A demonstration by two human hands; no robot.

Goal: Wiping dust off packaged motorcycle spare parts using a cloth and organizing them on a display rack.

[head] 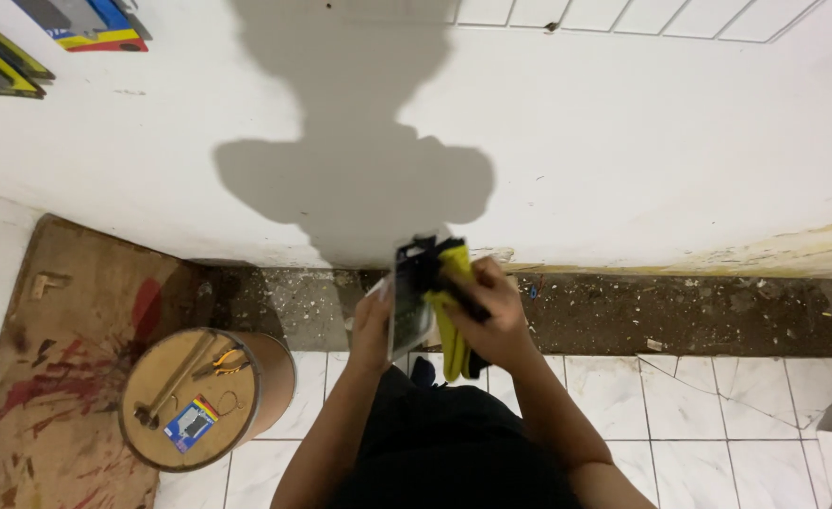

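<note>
The white wall [623, 132] fills most of what I see, with my shadow on it. Below it runs a strip of bare dirt floor [717, 316] where no tiles lie yet, so I think that part is not done. White floor tiles [680, 405] are already down near my feet. At my left stands a round drum [195, 396] with a hammer [166, 386] and pliers [220, 363] on top. My right hand [496, 320] has its fingers closed around yellow and black gloves [449, 311]. My left hand [374, 325] grips their clear pack [408, 306]. The gloves are not on yet.
</note>
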